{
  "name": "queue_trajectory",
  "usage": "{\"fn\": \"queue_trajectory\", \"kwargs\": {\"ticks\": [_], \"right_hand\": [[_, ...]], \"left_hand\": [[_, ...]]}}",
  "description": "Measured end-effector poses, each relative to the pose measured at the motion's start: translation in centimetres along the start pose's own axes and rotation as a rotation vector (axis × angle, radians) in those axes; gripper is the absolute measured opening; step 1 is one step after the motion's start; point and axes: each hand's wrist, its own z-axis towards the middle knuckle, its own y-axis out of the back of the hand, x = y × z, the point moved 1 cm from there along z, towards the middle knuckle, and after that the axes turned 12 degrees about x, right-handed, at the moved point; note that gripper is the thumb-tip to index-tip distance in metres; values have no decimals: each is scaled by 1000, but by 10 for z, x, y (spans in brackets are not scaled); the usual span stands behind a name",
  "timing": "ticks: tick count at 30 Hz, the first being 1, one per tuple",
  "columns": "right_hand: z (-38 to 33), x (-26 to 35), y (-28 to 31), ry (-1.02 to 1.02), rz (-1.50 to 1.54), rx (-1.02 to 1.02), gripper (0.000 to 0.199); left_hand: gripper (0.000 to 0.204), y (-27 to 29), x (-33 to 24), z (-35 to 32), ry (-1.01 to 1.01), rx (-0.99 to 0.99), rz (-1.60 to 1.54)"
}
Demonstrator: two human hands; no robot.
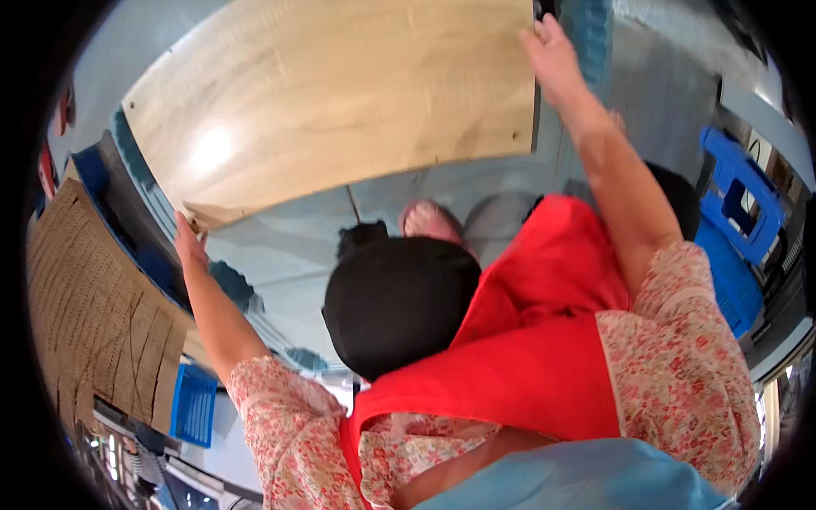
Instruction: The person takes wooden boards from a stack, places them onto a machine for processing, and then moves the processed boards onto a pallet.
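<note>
The broad, pale wooden board with a glossy face (340, 93) lies at the far side, in front of the person. It looks stiff, likely awkward more for its breadth than fragile, and the smooth face may slip; opposite edges look the best hold. The left hand (192, 245) is nearly closed, pinching the near left corner. The right hand (557, 66) has partly curled fingers at the right edge; whether it grips is unclear. Farther out, brown corrugated cardboard (102, 297) stands left, a blue plastic stool (744, 200) right.
</note>
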Motion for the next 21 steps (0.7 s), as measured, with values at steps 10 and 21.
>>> {"fn": "queue_trajectory", "kwargs": {"ticks": [10,21], "right_hand": [[-89,-61,9,-356,-60,38,53],[-92,-57,12,-238,-254,130,41]], "left_hand": [[60,-20,4,-10,-21,-9,-83],[40,-41,5,-7,-129,-88,39]]}}
